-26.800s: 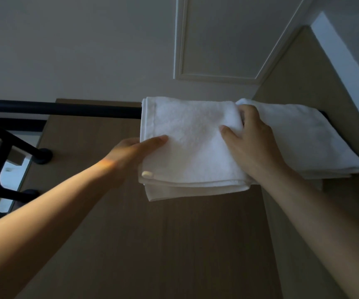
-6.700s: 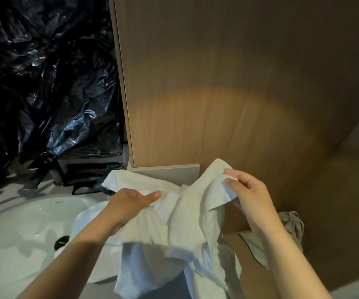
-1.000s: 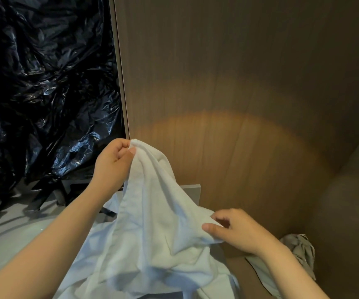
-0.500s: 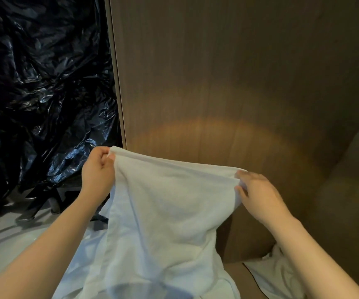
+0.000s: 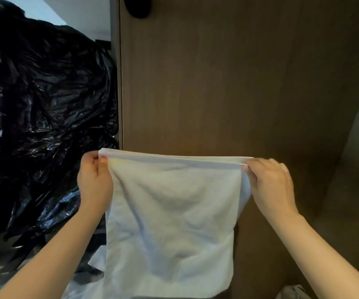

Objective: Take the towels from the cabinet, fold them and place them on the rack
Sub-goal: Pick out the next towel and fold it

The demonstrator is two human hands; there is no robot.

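A white towel (image 5: 172,216) hangs doubled over in front of me, its top edge pulled straight and level. My left hand (image 5: 94,182) pinches the towel's upper left corner. My right hand (image 5: 269,184) pinches the upper right corner. The towel hangs down flat between my forearms to the bottom of the view. Behind it stands the brown wooden cabinet panel (image 5: 217,83). The rack is out of view.
Crumpled black plastic sheeting (image 5: 40,117) fills the left side. A dark round fitting (image 5: 138,6) sits at the top of the panel. Another bit of pale cloth (image 5: 292,292) shows at the bottom right. A brown side wall (image 5: 351,169) closes the right.
Both hands have risen and moved apart, stretching the towel's top edge taut and straight. The towel now hangs flat instead of bunched, and the view has tilted up.
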